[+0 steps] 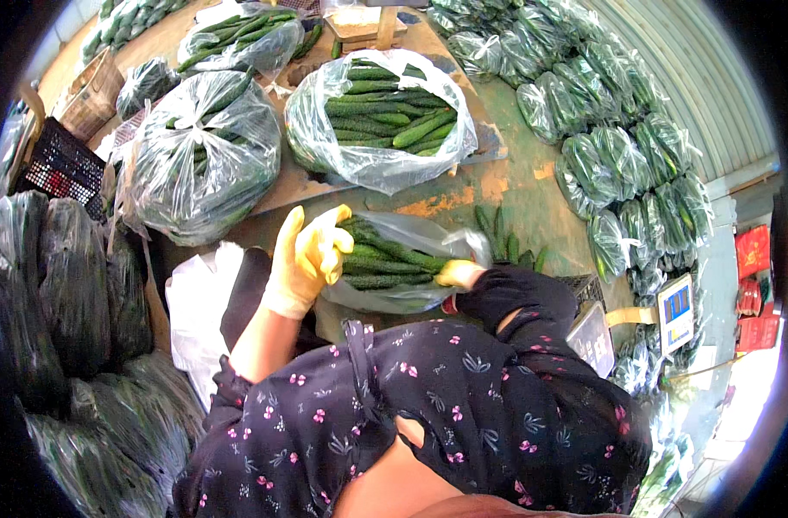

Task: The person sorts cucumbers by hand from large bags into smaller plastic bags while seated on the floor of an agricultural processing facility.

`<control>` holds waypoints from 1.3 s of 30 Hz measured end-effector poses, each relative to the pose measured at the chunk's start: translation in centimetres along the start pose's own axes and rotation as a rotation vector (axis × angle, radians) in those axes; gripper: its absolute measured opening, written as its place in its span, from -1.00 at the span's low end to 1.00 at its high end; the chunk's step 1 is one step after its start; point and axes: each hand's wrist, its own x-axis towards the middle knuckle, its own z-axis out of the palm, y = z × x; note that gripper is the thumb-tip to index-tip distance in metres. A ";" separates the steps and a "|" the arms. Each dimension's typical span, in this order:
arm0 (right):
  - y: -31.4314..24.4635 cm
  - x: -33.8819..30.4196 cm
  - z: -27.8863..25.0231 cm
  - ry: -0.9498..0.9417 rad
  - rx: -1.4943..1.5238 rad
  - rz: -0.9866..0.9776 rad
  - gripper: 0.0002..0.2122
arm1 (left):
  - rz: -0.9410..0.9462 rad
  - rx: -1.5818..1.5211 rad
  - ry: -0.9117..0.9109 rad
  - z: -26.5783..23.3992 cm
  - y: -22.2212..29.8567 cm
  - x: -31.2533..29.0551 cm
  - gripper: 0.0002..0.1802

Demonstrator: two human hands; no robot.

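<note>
Cucumbers (385, 256) are bagged mid-frame, the bag (389, 300) seemingly left untied; the left hand (312, 248) is raised, loosely spread; the grip of the right hand (457, 274) cannot be told.

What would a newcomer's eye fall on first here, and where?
Probably the large, round, clear plastic bag of long green cucumbers, open at top centre. Below, a yellow-gloved left hand and yellow-gloved right hand flank a smaller clear plastic bag. Stacked transparent bundles of green produce line the upper right.
</note>
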 end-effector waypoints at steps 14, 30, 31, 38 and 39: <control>9.3 -1.8 -29.7 1.039 0.529 0.221 -0.76 | -0.026 0.020 0.075 -0.2 0.0 2.9 -0.24; 9.3 1.6 -31.2 1.318 0.731 -0.106 -0.61 | -0.084 0.089 0.142 -0.2 1.6 3.3 -0.15; 7.8 -1.6 -31.6 1.449 0.900 -0.141 -0.62 | -0.085 0.098 0.140 -0.2 1.6 3.2 -0.15; 7.7 -8.7 -25.2 1.125 2.202 -1.083 -0.61 | -0.019 -0.002 0.115 -0.7 0.7 3.3 -0.24; 6.8 -8.9 -24.4 1.074 2.222 -1.121 -0.60 | -0.011 -0.006 0.121 -0.7 0.6 3.1 -0.25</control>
